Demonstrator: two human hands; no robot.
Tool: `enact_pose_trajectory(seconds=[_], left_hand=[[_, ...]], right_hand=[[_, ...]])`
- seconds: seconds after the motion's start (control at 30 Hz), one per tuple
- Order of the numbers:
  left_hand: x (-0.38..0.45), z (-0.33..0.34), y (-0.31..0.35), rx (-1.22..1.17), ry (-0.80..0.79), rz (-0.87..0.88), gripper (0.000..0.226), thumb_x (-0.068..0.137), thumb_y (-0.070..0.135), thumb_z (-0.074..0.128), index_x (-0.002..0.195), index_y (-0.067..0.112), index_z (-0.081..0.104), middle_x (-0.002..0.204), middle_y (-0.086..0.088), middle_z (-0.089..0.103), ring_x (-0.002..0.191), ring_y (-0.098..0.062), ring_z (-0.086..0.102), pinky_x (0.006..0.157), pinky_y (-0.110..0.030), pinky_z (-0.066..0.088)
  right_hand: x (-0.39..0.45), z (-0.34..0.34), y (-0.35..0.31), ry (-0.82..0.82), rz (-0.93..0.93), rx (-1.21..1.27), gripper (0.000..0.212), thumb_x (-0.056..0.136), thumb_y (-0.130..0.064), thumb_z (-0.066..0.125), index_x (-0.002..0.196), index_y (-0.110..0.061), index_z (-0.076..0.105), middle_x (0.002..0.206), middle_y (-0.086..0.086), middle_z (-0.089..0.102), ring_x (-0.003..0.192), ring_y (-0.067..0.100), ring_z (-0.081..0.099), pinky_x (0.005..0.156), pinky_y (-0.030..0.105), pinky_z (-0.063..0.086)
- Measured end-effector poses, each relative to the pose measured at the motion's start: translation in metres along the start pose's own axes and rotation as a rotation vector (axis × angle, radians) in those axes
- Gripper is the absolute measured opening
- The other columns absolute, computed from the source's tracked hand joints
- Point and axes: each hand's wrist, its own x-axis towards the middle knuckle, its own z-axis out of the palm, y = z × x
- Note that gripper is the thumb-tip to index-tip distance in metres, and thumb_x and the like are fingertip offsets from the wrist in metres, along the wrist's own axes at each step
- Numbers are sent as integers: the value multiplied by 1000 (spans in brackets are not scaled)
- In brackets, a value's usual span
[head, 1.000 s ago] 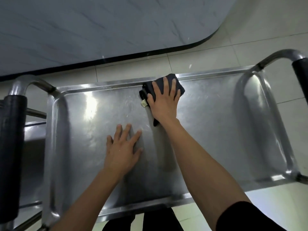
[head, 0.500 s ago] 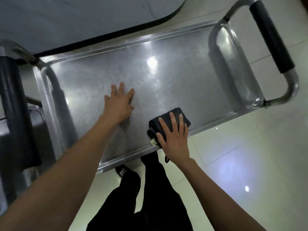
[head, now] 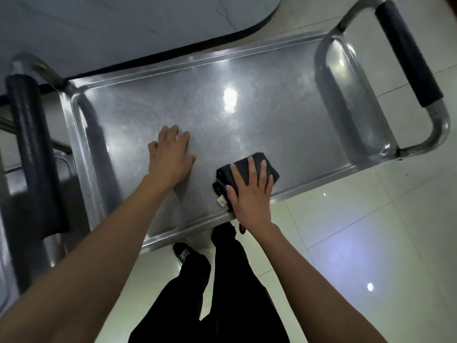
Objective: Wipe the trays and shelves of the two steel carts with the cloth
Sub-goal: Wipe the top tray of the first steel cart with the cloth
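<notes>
The steel cart's top tray (head: 272, 78) fills the middle of the view. My right hand (head: 251, 194) lies flat with straight fingers on a folded dark cloth (head: 257, 162), pressing it onto the tray near the front rim. A small white tag sticks out at the cloth's left side. My left hand (head: 170, 154) rests palm down on the bare steel, a little left of the cloth.
Black-padded handles stand at the cart's right end (head: 408, 53) and left end (head: 32, 154). A second steel cart's tray (head: 14, 184) shows at the far left. A grey table with a dark edge (head: 123, 28) lies behind. My legs and shoe (head: 184, 253) are on white floor tiles.
My right hand has drawn the cloth from the tray's far rim back to the near rim. My left hand stays planted on the tray. The view has tilted downward.
</notes>
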Motion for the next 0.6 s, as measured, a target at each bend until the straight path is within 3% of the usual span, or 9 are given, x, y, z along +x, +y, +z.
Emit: enact_pose_trajectory(seconds=[0.17, 0.3, 0.6], left_hand=[[-19, -1, -18, 8, 7, -128, 56, 91, 55, 55, 141, 34, 44, 156, -7, 28, 147, -31, 14, 112, -62, 22], [-23, -1, -19, 44, -4, -193, 60, 92, 60, 53, 146, 41, 37, 159, -11, 19, 147, -40, 10, 113, -61, 25], [-19, -4, -17, 113, -60, -211, 62, 90, 61, 55, 147, 42, 39, 158, -11, 24, 148, -42, 11, 109, -62, 32]], right_hand=[[61, -4, -24, -1, -76, 41, 54, 107, -52, 26, 157, -33, 23, 167, 10, 2, 152, 36, -15, 121, 61, 1], [129, -8, -50, -8, -176, 51, 55, 106, -52, 23, 157, -31, 25, 167, 12, 2, 152, 37, -13, 120, 61, -1], [298, -24, -117, -11, -241, 92, 56, 105, -51, 23, 157, -31, 23, 167, 12, 0, 151, 39, -12, 119, 64, -1]])
